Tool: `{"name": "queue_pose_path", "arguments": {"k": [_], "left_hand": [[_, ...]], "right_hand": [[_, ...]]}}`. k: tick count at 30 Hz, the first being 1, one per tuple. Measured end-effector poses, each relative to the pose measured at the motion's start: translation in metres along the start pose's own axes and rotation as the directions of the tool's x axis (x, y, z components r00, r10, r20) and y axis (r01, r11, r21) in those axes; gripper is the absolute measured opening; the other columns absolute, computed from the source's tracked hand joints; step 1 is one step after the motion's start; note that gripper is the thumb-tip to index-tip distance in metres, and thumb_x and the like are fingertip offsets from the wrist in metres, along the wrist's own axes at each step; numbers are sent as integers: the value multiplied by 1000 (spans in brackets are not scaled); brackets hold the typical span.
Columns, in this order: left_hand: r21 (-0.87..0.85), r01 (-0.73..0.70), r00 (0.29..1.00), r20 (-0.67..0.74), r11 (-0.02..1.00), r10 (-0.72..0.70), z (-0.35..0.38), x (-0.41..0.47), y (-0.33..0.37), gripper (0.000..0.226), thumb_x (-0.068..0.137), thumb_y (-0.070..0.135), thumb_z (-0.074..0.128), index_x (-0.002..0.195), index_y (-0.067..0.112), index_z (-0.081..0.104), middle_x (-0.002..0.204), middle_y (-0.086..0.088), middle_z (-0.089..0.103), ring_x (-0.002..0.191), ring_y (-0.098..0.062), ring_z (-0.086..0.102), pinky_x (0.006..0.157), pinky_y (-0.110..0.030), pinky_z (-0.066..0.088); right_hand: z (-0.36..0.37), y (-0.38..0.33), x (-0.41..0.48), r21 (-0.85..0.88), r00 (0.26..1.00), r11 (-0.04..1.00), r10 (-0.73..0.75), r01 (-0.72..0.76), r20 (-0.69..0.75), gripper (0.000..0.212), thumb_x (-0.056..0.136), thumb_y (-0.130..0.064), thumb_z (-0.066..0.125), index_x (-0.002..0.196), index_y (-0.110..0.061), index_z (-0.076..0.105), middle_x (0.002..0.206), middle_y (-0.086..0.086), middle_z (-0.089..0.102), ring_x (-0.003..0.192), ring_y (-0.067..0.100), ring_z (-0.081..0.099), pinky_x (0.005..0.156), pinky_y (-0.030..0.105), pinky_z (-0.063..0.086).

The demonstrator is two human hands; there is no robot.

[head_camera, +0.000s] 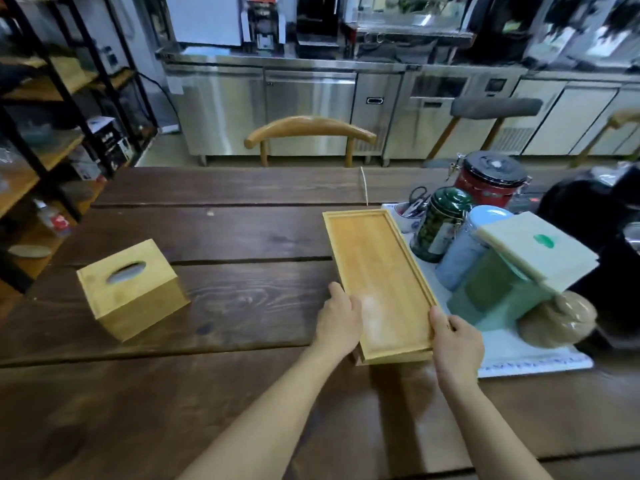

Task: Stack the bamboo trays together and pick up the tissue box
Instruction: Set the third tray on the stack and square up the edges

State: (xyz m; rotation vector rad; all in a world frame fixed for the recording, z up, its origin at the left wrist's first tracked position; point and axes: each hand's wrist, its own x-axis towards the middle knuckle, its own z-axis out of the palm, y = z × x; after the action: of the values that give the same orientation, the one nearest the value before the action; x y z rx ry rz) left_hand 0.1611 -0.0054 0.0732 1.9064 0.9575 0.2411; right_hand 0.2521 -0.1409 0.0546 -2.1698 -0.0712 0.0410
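Tissue box (131, 287): one bamboo cube with an oval slot on top is sitting on the dark wooden table (225, 216), at the far left of the work area. It is lying well apart from both of your hands; nothing is touching it.
Left hand (341, 320): you are pressing it against the left long edge of the bamboo trays (379, 282), near their close end. The fingers are curling over that edge, closed on the trays.
Bamboo trays: two are showing, one sitting on top of the other. A sliver of the lower tray is peeking out under the near end of the upper one. The stack is lying lengthwise, running away from you, between your two hands.
Right hand (453, 344): you are gripping the right long edge at the near corner, thumb on the rim, closed on the trays.
White cloth (533, 358): one mat is lying just right of the trays, under the containers.
Containers: one green patterned jar (438, 226), one red canister (491, 178) with a black lid, one pale blue tin (465, 251) and one green box (498, 289) are standing on the cloth.
Writing: a green mark is showing on the pale flat packet (536, 247) lying on top of the containers; no lettering is legible on it.
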Motion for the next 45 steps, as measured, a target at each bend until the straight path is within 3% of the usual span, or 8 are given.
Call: {"name": "queue_pose_path", "arguments": {"k": [4, 9, 27, 31, 34, 36, 40, 45], "left_hand": [[234, -118, 993, 48, 965, 110, 22, 15, -2, 17, 99, 27, 25, 94, 14, 36, 96, -16, 65, 75, -29, 58, 61, -37, 42], [375, -97, 994, 87, 922, 69, 41, 34, -8, 29, 100, 23, 24, 106, 6, 47, 99, -18, 66, 89, -35, 64, 69, -43, 49], [444, -61, 994, -55, 894, 95, 37, 46, -34, 27, 99, 27, 32, 111, 10, 49, 100, -13, 68, 88, -30, 65, 71, -39, 52], [244, 12, 996, -91, 970, 11, 34, 47, -35, 42, 94, 37, 42, 128, 12, 44, 127, -6, 53, 116, -25, 52, 91, -40, 44], [-190, 186, 982, 77, 964, -174, 34, 46, -36, 65, 94, 46, 42, 148, 22, 17, 157, -1, 22, 143, -22, 22, 114, -43, 23], [-375, 261, 963, 167, 889, -212, 36, 44, -35, 66, 94, 47, 41, 149, 28, 10, 159, 2, 16, 144, -20, 16, 115, -42, 18], [-526, 230, 967, 220, 819, -130, 39, 46, -29, 50, 96, 41, 41, 143, 35, 27, 148, 6, 40, 131, -14, 37, 107, -37, 31], [-601, 219, 971, 215, 769, -108, 39, 65, -27, 50, 95, 41, 43, 143, 37, 28, 142, 9, 44, 121, -7, 41, 104, -32, 33]], "right_hand": [[-8, 19, 13, -175, 997, 982, -73, 76, 26, 45, 93, -34, 44, 61, -3, 47, 72, 11, 51, 71, 29, 44, 62, 37, 29], [0, 27, 31, -242, 998, 968, -55, 61, 32, 43, 95, -32, 41, 70, 1, 53, 79, 9, 48, 74, 26, 41, 67, 35, 29], [27, 46, 30, -376, 992, 921, -77, 107, 96, 42, 90, -37, 48, 64, -5, 57, 74, 3, 48, 72, 26, 44, 61, 32, 33], [25, 45, 35, -304, 982, 947, -43, 98, 185, 35, 90, -37, 48, 82, -6, 63, 95, 12, 58, 81, 28, 50, 68, 36, 38], [23, 39, 43, -180, 962, 975, -78, 128, 262, 37, 90, -31, 54, 113, -3, 61, 116, 16, 60, 93, 26, 55, 80, 34, 41], [23, 31, 49, -107, 946, 985, -97, 136, 311, 38, 90, -28, 54, 120, -5, 57, 123, 15, 59, 96, 22, 55, 81, 30, 38], [31, 13, 66, -43, 886, 996, -52, 80, 460, 45, 90, -25, 55, 131, -8, 48, 131, 10, 55, 113, 24, 51, 94, 36, 38], [41, -3, 86, 78, 830, 992, 36, -95, 556, 41, 91, -23, 53, 130, -11, 48, 114, -1, 52, 100, 12, 45, 87, 30, 32]]}}
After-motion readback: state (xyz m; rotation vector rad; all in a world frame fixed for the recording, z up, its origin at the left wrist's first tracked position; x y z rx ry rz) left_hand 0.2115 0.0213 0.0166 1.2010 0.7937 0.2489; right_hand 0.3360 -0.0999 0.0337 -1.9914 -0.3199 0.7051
